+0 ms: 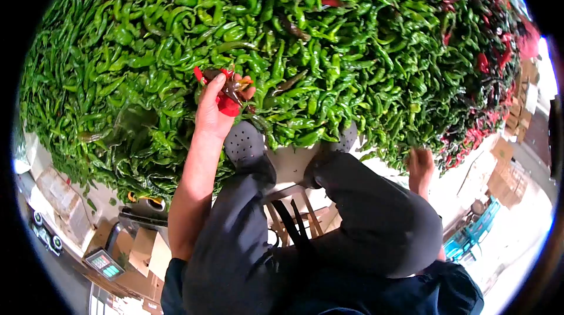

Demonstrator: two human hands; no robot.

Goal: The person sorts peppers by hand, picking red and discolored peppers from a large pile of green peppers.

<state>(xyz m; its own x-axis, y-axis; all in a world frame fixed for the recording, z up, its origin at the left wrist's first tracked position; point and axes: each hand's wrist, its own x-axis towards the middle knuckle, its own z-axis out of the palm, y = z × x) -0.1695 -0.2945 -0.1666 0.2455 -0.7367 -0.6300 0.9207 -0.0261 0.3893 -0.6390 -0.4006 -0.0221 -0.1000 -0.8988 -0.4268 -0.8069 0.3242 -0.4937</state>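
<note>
- Above the green pepper heap point(305, 68): left hand point(216, 102), red and brown peppers point(234, 89) clamped between thumb and fingers.
- Right hand point(420, 166) by heap's edge; finger state unclear.
- Cardboard box point(144, 250), lower left; contents unclear.

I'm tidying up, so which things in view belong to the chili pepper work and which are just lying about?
In the work:
red and dark chili peppers in the left hand
mostly green chili pepper heap
right hand, grip unclear

Apparently lying about:
open cardboard box
keypad display unit
</note>
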